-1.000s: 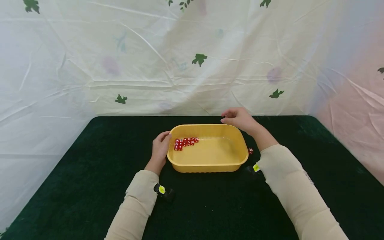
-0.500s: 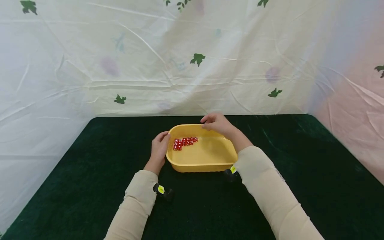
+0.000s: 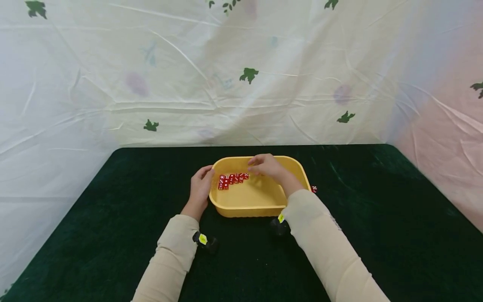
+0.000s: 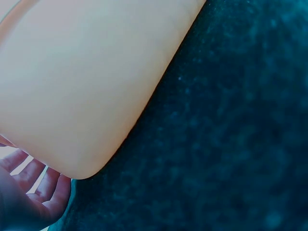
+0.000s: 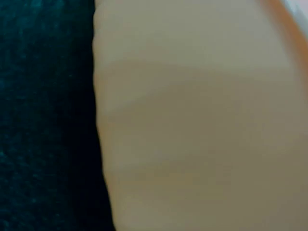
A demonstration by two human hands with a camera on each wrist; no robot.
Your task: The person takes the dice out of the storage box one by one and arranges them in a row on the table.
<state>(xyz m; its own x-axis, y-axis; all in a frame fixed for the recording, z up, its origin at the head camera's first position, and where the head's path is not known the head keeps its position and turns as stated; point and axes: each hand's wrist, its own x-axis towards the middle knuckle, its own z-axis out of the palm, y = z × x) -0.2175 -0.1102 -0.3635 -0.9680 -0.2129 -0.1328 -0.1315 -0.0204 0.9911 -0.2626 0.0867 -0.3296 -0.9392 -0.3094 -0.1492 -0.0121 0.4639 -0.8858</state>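
Observation:
A yellow plastic tub (image 3: pixel 249 207) stands on the dark green cloth. My left hand (image 3: pixel 201 188) holds its left end, thumb at the rim and fingers against the outside; the left wrist view shows those fingers (image 4: pixel 58 195) beside the tub wall. Red dice with white pips (image 3: pixel 231 179) lie grouped inside, at the left. Over the back part of the tub is my right hand (image 3: pixel 268 166), its fingers bent and just right of the dice; whether anything is between the fingertips cannot be seen. The right wrist view shows only the tub's outer wall (image 5: pixel 192 120) and cloth.
One more red die (image 3: pixel 314 189) lies on the cloth against the tub's right outer side. The green-covered table (image 3: pixel 113 235) reaches back to a pale hanging curtain (image 3: pixel 181 84) with leaf prints. My right forearm crosses the tub's right front corner.
My right hand has moved left from the back right rim, then down into the tub towards the dice. My left hand stays on the tub. The dice inside look unchanged.

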